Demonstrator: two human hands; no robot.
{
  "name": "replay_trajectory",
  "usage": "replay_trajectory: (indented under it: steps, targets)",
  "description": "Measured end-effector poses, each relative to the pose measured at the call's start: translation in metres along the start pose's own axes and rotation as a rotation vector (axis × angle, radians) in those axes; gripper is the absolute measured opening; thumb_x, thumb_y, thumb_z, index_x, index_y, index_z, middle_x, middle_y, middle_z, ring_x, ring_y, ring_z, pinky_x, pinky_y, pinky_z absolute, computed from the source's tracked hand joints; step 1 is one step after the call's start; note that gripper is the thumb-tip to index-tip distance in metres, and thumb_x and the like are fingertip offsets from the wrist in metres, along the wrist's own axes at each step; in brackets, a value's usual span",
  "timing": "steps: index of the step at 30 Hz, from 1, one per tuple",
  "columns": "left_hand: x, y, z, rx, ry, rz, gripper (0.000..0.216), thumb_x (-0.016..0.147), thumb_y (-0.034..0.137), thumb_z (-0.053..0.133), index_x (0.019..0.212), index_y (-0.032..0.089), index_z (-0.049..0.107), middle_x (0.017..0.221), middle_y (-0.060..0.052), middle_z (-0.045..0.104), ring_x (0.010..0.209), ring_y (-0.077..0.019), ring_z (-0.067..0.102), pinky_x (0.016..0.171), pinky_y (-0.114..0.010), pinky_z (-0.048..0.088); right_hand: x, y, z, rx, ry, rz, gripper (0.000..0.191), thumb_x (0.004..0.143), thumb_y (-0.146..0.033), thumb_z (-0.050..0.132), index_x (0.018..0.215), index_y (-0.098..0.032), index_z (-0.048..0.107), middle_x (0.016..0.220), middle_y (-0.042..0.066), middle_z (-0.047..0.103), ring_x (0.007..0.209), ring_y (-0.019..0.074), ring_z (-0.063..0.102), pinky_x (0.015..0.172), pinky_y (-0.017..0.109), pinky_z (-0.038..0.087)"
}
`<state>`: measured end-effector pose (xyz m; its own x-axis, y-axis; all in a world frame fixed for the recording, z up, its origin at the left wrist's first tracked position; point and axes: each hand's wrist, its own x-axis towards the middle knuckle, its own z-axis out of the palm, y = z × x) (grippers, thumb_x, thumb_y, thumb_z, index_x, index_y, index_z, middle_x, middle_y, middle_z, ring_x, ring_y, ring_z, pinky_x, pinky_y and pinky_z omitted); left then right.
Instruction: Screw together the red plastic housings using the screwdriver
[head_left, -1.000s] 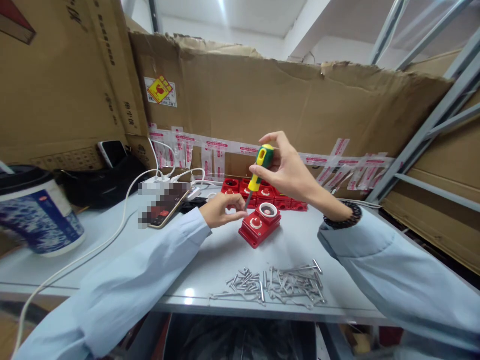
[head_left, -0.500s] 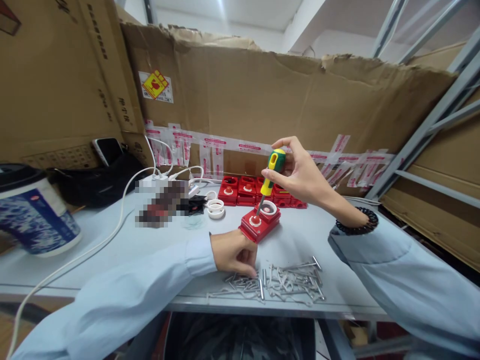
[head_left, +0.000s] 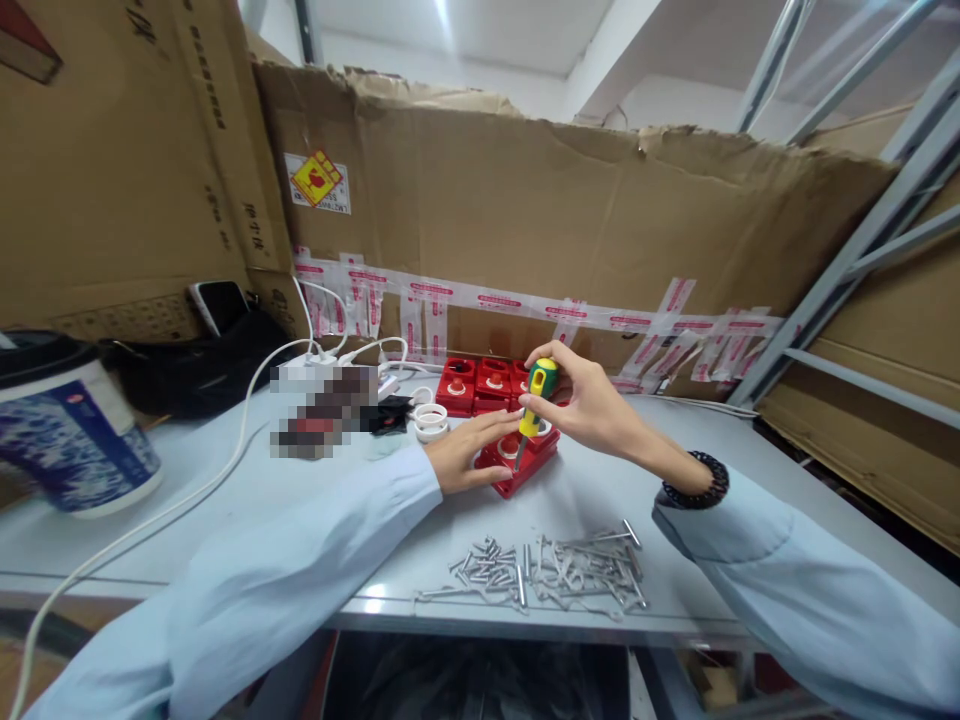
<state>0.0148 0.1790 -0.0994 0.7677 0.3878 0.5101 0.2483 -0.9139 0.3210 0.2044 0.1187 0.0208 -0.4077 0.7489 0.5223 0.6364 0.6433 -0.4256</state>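
My right hand (head_left: 585, 400) grips a screwdriver (head_left: 534, 390), tip down near the front corner of the red box (head_left: 536, 467) on the table; my left hand (head_left: 469, 455) lies spread against it. Fastening seems underway; loose screws (head_left: 486, 565) lie unused.

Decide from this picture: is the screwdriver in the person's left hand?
No, the right hand grips the screwdriver, while the left hand is spread at the red box.
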Motion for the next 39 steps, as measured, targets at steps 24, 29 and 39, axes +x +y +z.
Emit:
replay_trajectory:
  steps: [24, 29, 39]
  targets:
    - [0.004, -0.006, 0.002, -0.053, -0.032, 0.007, 0.057, 0.084, 0.036, 0.056, 0.134, 0.021, 0.033, 0.141, -0.014, 0.035, 0.128, -0.0243, 0.039, 0.105, -0.040, 0.036, -0.007, -0.005, 0.002, -0.127, 0.087, 0.130, 0.021, 0.074, -0.032, 0.062, 0.083, -0.018, 0.050, 0.063, -0.002, 0.057, 0.054, 0.0105, 0.048, 0.053, 0.025, 0.039]
    - [0.005, -0.004, 0.000, -0.058, -0.048, -0.005, 0.057, 0.085, 0.036, 0.055, 0.135, 0.022, 0.033, 0.141, -0.012, 0.036, 0.130, -0.0238, 0.037, 0.106, -0.039, 0.036, -0.008, -0.005, -0.001, -0.154, 0.077, 0.143, 0.017, 0.074, -0.029, 0.062, 0.081, -0.018, 0.052, 0.061, -0.003, 0.056, 0.052, 0.0097, 0.046, 0.052, 0.024, 0.037]
    - [0.005, -0.005, 0.001, -0.063, -0.041, 0.010, 0.057, 0.085, 0.035, 0.055, 0.135, 0.022, 0.032, 0.141, -0.012, 0.036, 0.130, -0.0230, 0.036, 0.106, -0.040, 0.036, -0.010, -0.005, -0.004, -0.181, 0.069, 0.133, 0.015, 0.074, -0.029, 0.061, 0.079, -0.018, 0.051, 0.059, -0.003, 0.055, 0.051, 0.0097, 0.045, 0.051, 0.024, 0.036]
